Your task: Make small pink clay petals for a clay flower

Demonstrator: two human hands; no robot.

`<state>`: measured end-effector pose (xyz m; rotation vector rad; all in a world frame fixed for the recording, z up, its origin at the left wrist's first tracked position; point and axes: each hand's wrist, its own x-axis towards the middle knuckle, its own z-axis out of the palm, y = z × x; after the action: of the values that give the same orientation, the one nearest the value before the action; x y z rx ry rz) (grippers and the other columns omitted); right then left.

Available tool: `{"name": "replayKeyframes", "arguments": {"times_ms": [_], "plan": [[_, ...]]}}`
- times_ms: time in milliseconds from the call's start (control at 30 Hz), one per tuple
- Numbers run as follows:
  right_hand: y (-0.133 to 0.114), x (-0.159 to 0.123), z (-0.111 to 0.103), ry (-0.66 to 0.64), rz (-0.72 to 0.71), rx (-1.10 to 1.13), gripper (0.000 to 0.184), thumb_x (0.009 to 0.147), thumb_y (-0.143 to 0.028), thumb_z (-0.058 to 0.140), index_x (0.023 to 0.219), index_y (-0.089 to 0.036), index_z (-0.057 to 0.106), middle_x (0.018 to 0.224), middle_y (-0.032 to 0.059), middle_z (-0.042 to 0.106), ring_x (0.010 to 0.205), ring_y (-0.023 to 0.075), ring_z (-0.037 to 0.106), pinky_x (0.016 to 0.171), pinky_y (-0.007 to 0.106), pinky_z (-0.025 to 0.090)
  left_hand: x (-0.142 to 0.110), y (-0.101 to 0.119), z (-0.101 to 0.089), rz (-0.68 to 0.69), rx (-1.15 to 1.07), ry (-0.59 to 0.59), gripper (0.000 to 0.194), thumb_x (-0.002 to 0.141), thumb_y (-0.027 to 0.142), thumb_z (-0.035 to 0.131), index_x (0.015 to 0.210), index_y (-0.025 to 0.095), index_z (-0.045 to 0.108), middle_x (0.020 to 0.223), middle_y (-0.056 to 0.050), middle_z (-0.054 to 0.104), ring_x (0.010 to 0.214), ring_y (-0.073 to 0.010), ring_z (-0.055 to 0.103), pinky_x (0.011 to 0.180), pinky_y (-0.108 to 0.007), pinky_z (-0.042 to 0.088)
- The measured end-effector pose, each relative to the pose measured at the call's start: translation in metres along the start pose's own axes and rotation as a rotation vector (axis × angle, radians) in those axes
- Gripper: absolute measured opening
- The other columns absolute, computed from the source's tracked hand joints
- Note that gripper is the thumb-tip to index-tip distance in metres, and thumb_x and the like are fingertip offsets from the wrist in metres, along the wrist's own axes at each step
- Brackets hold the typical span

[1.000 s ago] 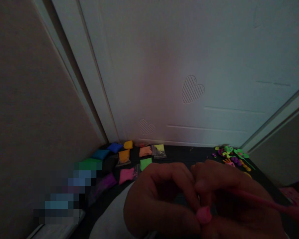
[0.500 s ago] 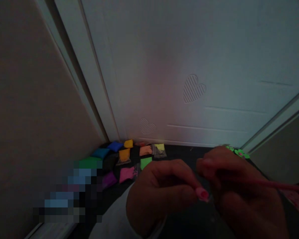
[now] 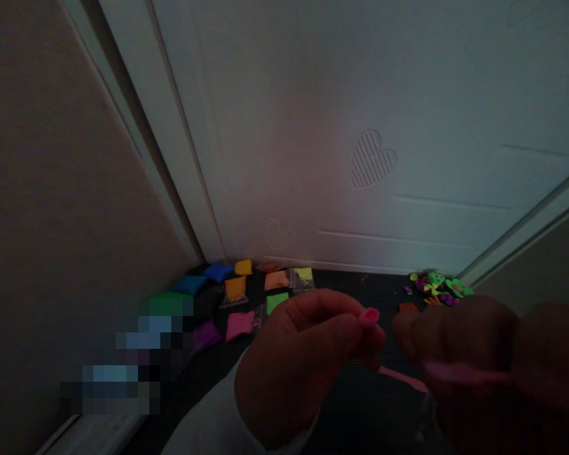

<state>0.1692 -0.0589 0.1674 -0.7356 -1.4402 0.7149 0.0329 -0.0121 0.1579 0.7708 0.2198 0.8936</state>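
White door (image 3: 284,126) over a dark surface (image 3: 360,417), pretty dim from where I'm standing. Left hand (image 3: 303,360) has thumb and fingertips pinched on a small hollow pink piece (image 3: 369,319), held higher than a second ago. Right hand (image 3: 477,335), knuckles up, has pulled away rightward, fingers curled round a blurry pink stick (image 3: 464,374). Colourful packets (image 3: 236,289) sit beyond.

Left hand (image 3: 303,354) bare. Sleeve (image 3: 203,411) just behind it: pale grey-white, plain, loose-looking; cuff edge (image 3: 239,414) wraps wrist. Right hand (image 3: 474,341) bare, blurred; area behind it too dim to make out sleeve.
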Motion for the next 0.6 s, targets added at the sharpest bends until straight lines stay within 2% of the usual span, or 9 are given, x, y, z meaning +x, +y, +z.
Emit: {"name": "replayKeyframes", "arguments": {"times_ms": [133, 233, 400, 600], "plan": [[-0.008, 0.008, 0.011, 0.082, -0.118, 0.051, 0.019, 0.066, -0.043, 0.048, 0.074, -0.026, 0.050, 0.061, -0.0012, 0.053, 0.056, 0.0139, 0.052, 0.053, 0.029, 0.044, -0.001, 0.001, 0.001, -0.001, 0.023, -0.015, 0.008, 0.064, 0.023, 0.052, 0.065, 0.015, 0.053, 0.059, 0.001, 0.054, 0.058, -0.0107, 0.050, 0.056, -0.025, 0.038], [-0.014, 0.010, 0.018, 0.107, -0.090, 0.039, 0.020, 0.062, -0.042, 0.052, 0.074, -0.027, 0.051, 0.061, -0.0005, 0.054, 0.061, 0.0165, 0.053, 0.059, 0.032, 0.045, -0.001, 0.002, 0.003, -0.001, 0.010, -0.001, 0.008, 0.061, 0.022, 0.055, 0.064, 0.015, 0.053, 0.060, 0.001, 0.055, 0.059, -0.0110, 0.051, 0.056, -0.024, 0.039], [-0.015, 0.010, 0.018, 0.036, -0.014, -0.007, 0.021, 0.059, -0.045, 0.054, 0.063, -0.025, 0.053, 0.057, 0.0005, 0.052, 0.063, 0.0178, 0.053, 0.062, 0.034, 0.044, -0.002, 0.004, 0.005, 0.005, 0.070, 0.053, 0.005, 0.059, 0.018, 0.057, 0.062, 0.016, 0.055, 0.062, 0.001, 0.057, 0.058, -0.0102, 0.051, 0.055, -0.023, 0.038], [-0.014, 0.012, 0.018, 0.037, -0.029, -0.043, 0.021, 0.059, -0.047, 0.052, 0.059, -0.026, 0.054, 0.056, 0.0009, 0.050, 0.064, 0.0174, 0.051, 0.061, 0.032, 0.044, -0.004, 0.005, 0.004, 0.023, 0.143, 0.028, 0.006, 0.059, 0.021, 0.057, 0.063, 0.017, 0.056, 0.062, 0.002, 0.057, 0.060, -0.0094, 0.051, 0.056, -0.022, 0.038]]}}
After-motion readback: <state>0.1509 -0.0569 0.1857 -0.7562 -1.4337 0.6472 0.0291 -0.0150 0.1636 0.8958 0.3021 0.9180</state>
